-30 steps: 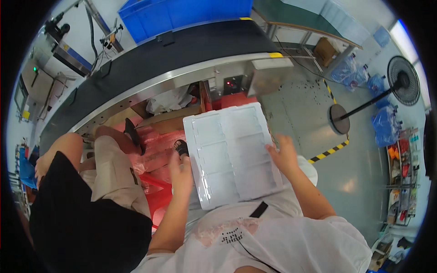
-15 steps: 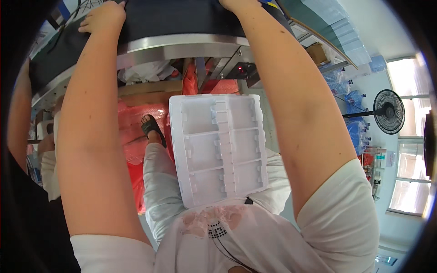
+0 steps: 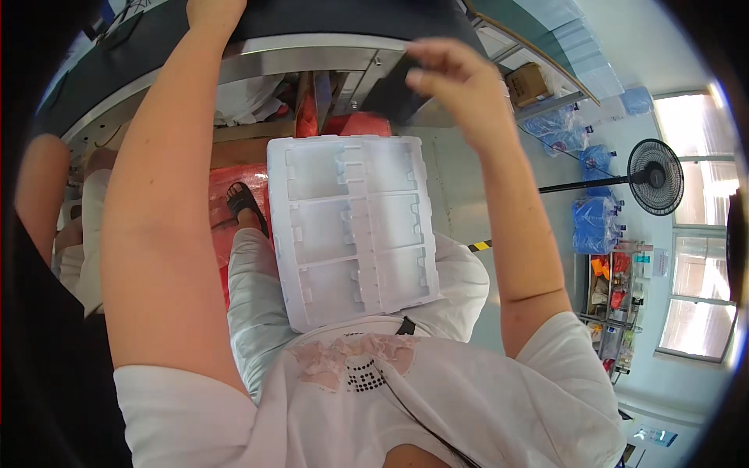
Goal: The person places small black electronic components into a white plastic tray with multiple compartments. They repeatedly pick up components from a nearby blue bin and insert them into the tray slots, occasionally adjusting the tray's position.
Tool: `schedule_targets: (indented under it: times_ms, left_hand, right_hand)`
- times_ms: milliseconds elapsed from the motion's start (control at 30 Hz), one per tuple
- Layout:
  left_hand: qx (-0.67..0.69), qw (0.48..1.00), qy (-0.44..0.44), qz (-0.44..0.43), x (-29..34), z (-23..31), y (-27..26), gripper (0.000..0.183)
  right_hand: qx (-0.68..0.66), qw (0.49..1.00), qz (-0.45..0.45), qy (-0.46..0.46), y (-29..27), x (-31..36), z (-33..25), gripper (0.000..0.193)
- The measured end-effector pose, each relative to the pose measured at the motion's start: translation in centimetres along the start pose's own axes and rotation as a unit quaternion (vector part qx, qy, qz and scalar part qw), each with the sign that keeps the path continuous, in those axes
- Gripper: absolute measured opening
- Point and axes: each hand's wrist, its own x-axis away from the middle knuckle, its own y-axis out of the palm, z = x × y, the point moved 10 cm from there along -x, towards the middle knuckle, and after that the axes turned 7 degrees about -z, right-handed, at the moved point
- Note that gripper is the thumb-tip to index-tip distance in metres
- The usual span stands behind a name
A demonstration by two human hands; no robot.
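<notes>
On the person's lap lies the white moulded plastic tray [image 3: 355, 230] with empty compartments. Above it, the right hand [image 3: 456, 86] hangs loosely curled, empty; the left hand [image 3: 211, 12] reaches the dark conveyor belt [image 3: 257, 23], grip unclear. Seemingly fetching parts; filling needs a careful pick.

1. A single view comes from a fisheye camera worn on the person's head, looking steeply down along their own body.
2. It sits close: torso, lap and a white tray [image 3: 355, 226] fill the centre.
3. It faces forward toward a dark conveyor belt [image 3: 312, 19] at the top edge.
4. Straight edges bend near the rim.
</notes>
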Motion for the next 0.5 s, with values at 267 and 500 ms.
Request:
schedule_targets:
  times_ms: [267,500]
  left_hand:
    - [0.275,0.949,0.137,-0.074,11.8,8.4,-2.3,0.024]
    - [0.148,0.901,0.139,-0.382,22.9,6.2,6.5,0.016]
  right_hand:
    - [0.012,0.978,-0.080,0.192,4.1,7.2,17.3,0.029]
    - [0.307,0.948,0.061,-0.058,5.7,10.8,12.6,0.032]
